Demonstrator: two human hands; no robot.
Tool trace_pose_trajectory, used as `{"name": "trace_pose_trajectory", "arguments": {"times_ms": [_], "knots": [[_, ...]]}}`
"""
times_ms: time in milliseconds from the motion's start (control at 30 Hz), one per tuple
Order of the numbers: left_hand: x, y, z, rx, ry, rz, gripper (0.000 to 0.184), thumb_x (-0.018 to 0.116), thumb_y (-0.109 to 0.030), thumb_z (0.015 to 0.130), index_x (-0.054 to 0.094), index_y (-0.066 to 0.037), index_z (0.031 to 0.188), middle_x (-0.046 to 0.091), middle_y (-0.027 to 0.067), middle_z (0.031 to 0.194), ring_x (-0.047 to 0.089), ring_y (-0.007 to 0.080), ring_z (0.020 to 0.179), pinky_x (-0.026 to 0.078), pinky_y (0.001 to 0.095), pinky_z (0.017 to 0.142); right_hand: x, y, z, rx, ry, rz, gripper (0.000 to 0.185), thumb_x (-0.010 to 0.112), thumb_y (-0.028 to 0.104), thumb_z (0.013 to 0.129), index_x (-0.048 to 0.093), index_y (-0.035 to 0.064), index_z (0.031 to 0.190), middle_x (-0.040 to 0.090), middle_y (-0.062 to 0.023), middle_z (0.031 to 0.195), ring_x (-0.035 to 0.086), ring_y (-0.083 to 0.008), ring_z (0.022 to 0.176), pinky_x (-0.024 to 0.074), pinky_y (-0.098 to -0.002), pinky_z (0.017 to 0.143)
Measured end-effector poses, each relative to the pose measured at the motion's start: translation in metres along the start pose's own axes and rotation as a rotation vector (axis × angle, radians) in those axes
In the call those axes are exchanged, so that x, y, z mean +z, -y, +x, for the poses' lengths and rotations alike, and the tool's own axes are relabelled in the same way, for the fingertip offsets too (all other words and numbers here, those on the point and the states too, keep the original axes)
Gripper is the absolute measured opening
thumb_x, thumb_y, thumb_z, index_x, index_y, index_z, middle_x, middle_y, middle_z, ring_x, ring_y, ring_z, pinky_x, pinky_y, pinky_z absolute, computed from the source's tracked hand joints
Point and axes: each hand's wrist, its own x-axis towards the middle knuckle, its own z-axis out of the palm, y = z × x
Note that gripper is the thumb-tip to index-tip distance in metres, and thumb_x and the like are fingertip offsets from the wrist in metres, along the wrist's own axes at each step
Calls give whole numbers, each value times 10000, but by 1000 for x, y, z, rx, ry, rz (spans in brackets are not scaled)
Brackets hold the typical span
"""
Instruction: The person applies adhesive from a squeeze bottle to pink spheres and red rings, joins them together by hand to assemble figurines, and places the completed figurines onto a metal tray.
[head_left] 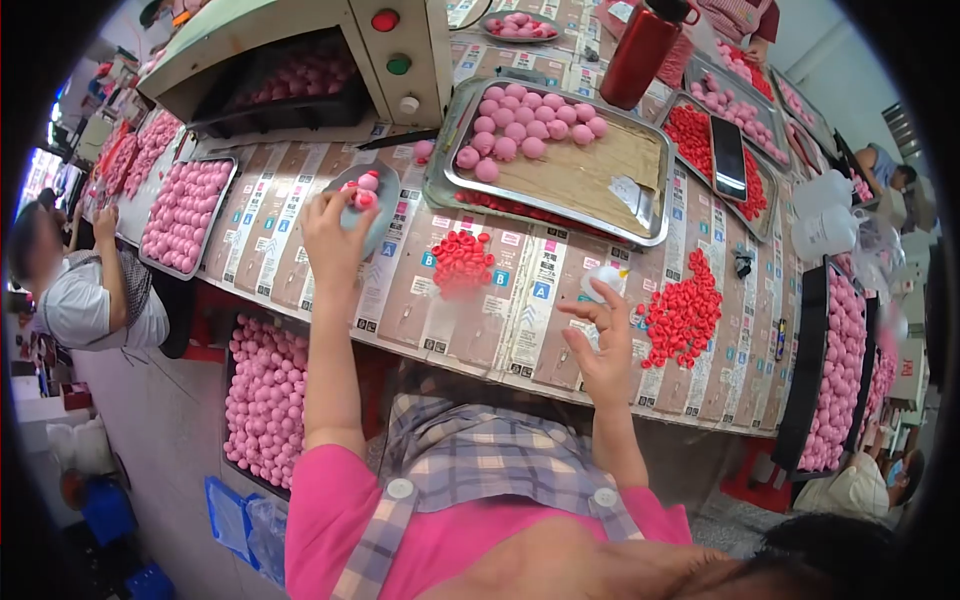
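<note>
Where the grey plate [383, 235] is set on the counter [520, 330], its near-left edge is overlapped by the L hand [335, 232]; red-and-pink balls [368, 182] are met right at the fingertips, approx 1 o'clock from the palm. Plate's long axis is run abt 12 to 6, partly hidden. L grip is narrow, fingers curled at the balls; whether one is pinched can't be told.

R hand [603, 350] is seen well apart, abt 4 o'clock from plate. R grip is wide, thumb & fingers parted; whether the small white item [606, 275] by the fingertips is touched can't be told.

Containers: metal tray [655, 237], 2 o'clock from plate, is part-filled w/ plain pink balls [515, 130]. Left tray [165, 267], 9 o'clock from plate, is packed w/ pink balls, as is the black box [795, 425], approx 3 o'clock from R hand. Red bits [462, 262] are heaped loose, 4 o'clock from plate.
</note>
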Motion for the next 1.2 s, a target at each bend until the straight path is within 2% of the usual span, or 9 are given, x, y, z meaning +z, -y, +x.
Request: {"name": "trace_pose_trajectory", "arguments": {"times_ms": [200, 333, 533, 633, 700, 833, 1000, 1100, 1200], "knots": [[23, 23, 29, 227, 156, 129, 354, 734, -218, 589, 642, -139, 922, 527, 55, 1019, 439, 265, 1015, 360, 378, 852, 14, 14, -4, 34, 88, 15, 472, 650, 77, 729, 458, 57, 1160, 647, -41, 858, 561, -155, 926, 364, -316, 896], [31, 32, 34, 208, 215, 117, 377, 732, -213, 589, 638, -161, 950, 507, 57, 1084, 405, 274, 1070, 343, 395, 886, 11, 7, -7, 110, 103, 86, 425, 635, 76, 742, 476, 57, 1136, 647, -44, 867, 579, -144, 883, 378, -312, 876], [23, 30, 33, 193, 243, 74, 394, 718, -188, 613, 621, -156, 993, 498, 61, 1110, 391, 280, 1086, 340, 401, 890, -11, -16, -9, 49, -210, 153, 345, 611, 66, 761, 507, 39, 1089, 622, -55, 811, 569, -150, 812, 396, -285, 805], [11, 13, 32, 250, 187, 41, 354, 694, -148, 639, 616, -134, 984, 516, 70, 1075, 425, 282, 1045, 364, 383, 865, -22, -28, 4, -5, -585, 51, 368, 627, 68, 745, 502, 32, 1088, 573, -65, 885, 533, -159, 842, 388, -285, 785], [7, -18, 29, 279, 170, -46, 307, 673, -120, 656, 615, -113, 958, 528, 81, 1039, 459, 277, 1004, 383, 367, 844, -24, -20, 15, 40, -549, -46, 402, 654, 81, 721, 500, 31, 1089, 538, -73, 947, 505, -163, 890, 382, -289, 785], [41, -58, 6, 268, 489, -309, 113, 633, -131, 678, 608, -76, 774, 567, 68, 835, 527, 249, 850, 420, 359, 749, -24, -47, 31, 48, -302, -225, 491, 715, 129, 658, 500, 26, 1087, 516, -98, 1015, 474, -209, 958, 370, -318, 809], [67, -85, -12, 421, 492, -67, 91, 600, -113, 675, 595, -50, 740, 579, 88, 779, 537, 271, 798, 437, 362, 712, -20, -64, 34, -57, -222, -513, 449, 705, 151, 645, 528, 12, 1034, 542, -115, 951, 477, -284, 938, 370, -363, 819], [76, -84, -14, 409, 492, -31, 75, 593, -113, 673, 583, -53, 717, 577, 86, 753, 540, 266, 765, 441, 366, 695, -19, -59, 31, -56, -232, -453, 392, 675, 142, 703, 515, 2, 1032, 545, -121, 959, 509, -256, 899, 383, -339, 802], [77, -85, -15, 403, 498, -15, 72, 590, -110, 671, 579, -54, 715, 574, 88, 732, 541, 265, 746, 440, 368, 690, -16, -41, 27, 8, -296, -36, 318, 630, 119, 772, 502, -9, 1033, 554, -108, 955, 532, -193, 861, 400, -293, 774]]}}
